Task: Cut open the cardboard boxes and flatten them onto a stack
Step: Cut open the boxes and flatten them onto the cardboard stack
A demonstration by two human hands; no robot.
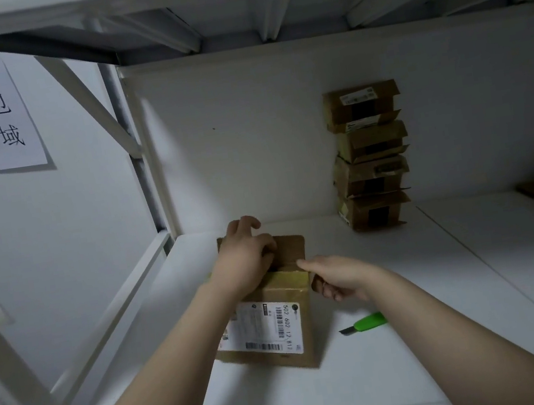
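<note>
Where box (284, 291) sits, cutter (366, 322) lies beside, box pile (370, 159) behind.

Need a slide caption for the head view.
Left hand and right hand grip flaps of a labelled cardboard box; green cutter lies nearby.

Matt brown cardboard box (284, 307), glossy tape, smooth white shelf (417, 336)

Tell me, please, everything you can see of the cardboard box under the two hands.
The cardboard box is small, brown and flattish, lying on the white shelf. A white shipping label with barcodes sits on the near part of its top, and glossy tape crosses the middle. Its far end is open, with a round-cornered flap standing up. The left hand grips that end, and the right hand seems to pinch a side flap.
</note>
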